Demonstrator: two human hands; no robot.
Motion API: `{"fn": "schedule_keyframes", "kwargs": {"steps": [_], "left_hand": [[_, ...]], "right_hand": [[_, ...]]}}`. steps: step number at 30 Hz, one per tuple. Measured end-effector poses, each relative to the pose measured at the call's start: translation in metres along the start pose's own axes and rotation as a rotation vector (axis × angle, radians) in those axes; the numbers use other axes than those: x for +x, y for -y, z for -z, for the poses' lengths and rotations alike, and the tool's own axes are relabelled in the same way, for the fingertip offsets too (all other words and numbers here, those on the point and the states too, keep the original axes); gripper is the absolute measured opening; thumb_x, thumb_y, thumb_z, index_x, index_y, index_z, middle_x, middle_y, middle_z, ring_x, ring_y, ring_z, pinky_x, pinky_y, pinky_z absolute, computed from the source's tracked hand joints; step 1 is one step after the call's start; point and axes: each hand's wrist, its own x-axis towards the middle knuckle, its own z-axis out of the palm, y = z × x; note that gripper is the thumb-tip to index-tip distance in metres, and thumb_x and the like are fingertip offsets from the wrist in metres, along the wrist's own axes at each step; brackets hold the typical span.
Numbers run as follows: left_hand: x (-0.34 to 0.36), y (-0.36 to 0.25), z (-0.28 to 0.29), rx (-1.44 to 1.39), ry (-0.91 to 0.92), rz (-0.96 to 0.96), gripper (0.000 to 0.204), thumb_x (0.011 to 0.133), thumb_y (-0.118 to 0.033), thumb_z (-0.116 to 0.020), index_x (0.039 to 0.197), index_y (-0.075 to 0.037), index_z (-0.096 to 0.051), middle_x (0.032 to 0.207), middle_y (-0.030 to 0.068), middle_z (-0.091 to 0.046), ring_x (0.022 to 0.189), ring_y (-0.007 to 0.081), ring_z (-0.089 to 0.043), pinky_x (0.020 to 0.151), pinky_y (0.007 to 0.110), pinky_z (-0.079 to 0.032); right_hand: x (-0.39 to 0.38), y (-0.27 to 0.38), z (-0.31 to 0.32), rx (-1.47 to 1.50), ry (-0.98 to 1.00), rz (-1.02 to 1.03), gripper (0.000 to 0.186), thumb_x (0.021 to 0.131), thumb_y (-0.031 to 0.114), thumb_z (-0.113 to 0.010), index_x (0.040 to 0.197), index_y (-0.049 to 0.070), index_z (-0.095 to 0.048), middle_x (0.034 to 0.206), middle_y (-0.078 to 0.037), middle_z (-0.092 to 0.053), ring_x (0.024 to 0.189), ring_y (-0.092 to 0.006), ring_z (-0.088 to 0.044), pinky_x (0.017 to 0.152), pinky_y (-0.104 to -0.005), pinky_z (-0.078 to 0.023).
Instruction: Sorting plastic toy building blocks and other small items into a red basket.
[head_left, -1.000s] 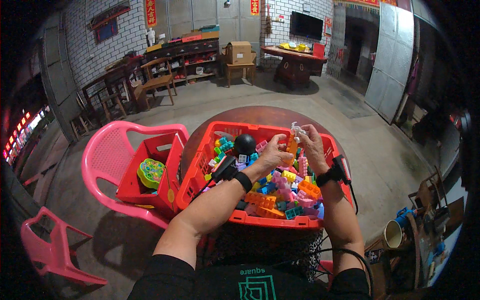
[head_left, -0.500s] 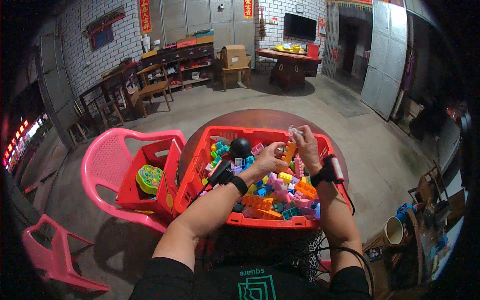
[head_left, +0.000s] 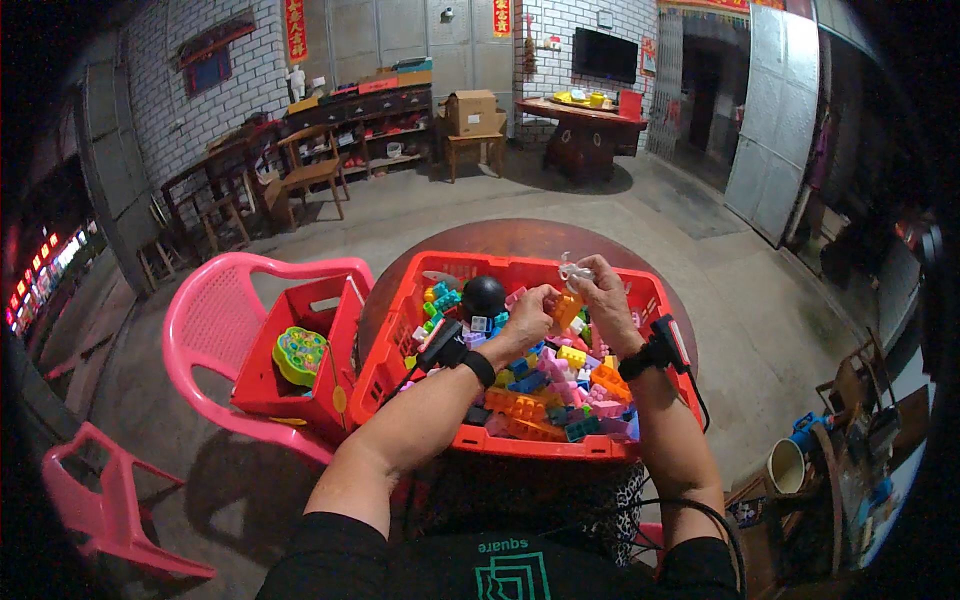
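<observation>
Above the red plastic crate (head_left: 545,447), both hands work close together. My left hand (head_left: 530,318) has thumb and fingers closed at the left side of an orange building block (head_left: 567,309). My right hand (head_left: 606,304) pinches a small whitish toy piece (head_left: 574,270) with thin projections; its exact kind is too small to make out. This piece sits right at the upper end of the orange block, and I cannot tell whether the two are joined. Beneath the hands lie many colourful building blocks (head_left: 520,404). A black ball (head_left: 484,296) rests among them at the crate's far left.
The crate stands on a round brown table (head_left: 520,236). To the left, a pink plastic chair (head_left: 192,310) bears a red box (head_left: 265,375) with a green toy (head_left: 299,356) in it. Another pink chair (head_left: 112,500) stands lower left. A bucket (head_left: 788,467) is at the right.
The whitish piece and the orange block have moved slightly left and turned. My right hand has shifted left with them, and my left fingertips have closed in at the block.
</observation>
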Motion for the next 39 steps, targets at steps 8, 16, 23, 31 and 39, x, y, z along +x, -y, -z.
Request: {"fn": "schedule_keyframes", "kwargs": {"steps": [8,16,23,31,39], "left_hand": [[0.01,0.023,0.0,0.187,-0.215,-0.172,0.041,0.066,0.008,-0.062,0.102,-0.004,-0.048,0.099,0.0086,-0.053,0.089,0.0155,-0.054,0.072,0.027,-0.048],[0.006,-0.002,-0.001,-0.259,-0.101,0.051,0.038,0.076,0.007,-0.055,0.112,-0.004,-0.046,0.109,0.0085,-0.052,0.094,0.015,-0.055,0.071,0.026,-0.051],[0.004,-0.008,0.004,-0.668,0.185,-0.011,0.037,0.085,-0.006,-0.049,0.121,-0.005,-0.043,0.112,0.0092,-0.052,0.098,0.0194,-0.056,0.078,0.031,-0.05],[-0.004,-0.022,-0.007,-0.482,0.17,0.12,0.056,0.078,-0.005,-0.058,0.128,-0.007,-0.033,0.116,0.0125,-0.045,0.099,0.0236,-0.054,0.075,0.033,-0.05],[-0.001,-0.013,0.001,-0.167,0.069,-0.065,0.073,0.061,0.009,-0.064,0.126,-0.005,-0.033,0.103,0.0107,-0.052,0.096,0.0202,-0.053,0.08,0.029,-0.045]], "right_hand": [[0.0,0.003,-0.006,0.229,0.028,-0.022,0.017,0.084,0.016,-0.057,0.095,0.004,-0.051,0.088,-0.003,-0.055,0.082,-0.0101,-0.052,0.073,-0.0237,-0.042],[-0.001,-0.008,-0.004,0.303,0.165,-0.122,0.022,0.087,0.024,-0.054,0.099,0.006,-0.049,0.089,-0.003,-0.054,0.081,-0.0092,-0.049,0.072,-0.0236,-0.041],[0.001,0.002,0.001,0.143,0.054,-0.011,0.018,0.085,0.019,-0.057,0.096,0.007,-0.051,0.086,-0.003,-0.054,0.076,-0.0083,-0.049,0.062,-0.0225,-0.042],[0.001,-0.003,0.004,0.027,-0.045,0.002,0.015,0.084,0.016,-0.057,0.093,0.006,-0.051,0.084,-0.001,-0.056,0.075,-0.0081,-0.052,0.063,-0.0224,-0.044],[0.004,-0.008,0.012,0.228,0.008,-0.076,0.012,0.082,0.012,-0.057,0.092,0.008,-0.052,0.084,-0.001,-0.058,0.071,-0.0068,-0.053,0.061,-0.0199,-0.045]]}}
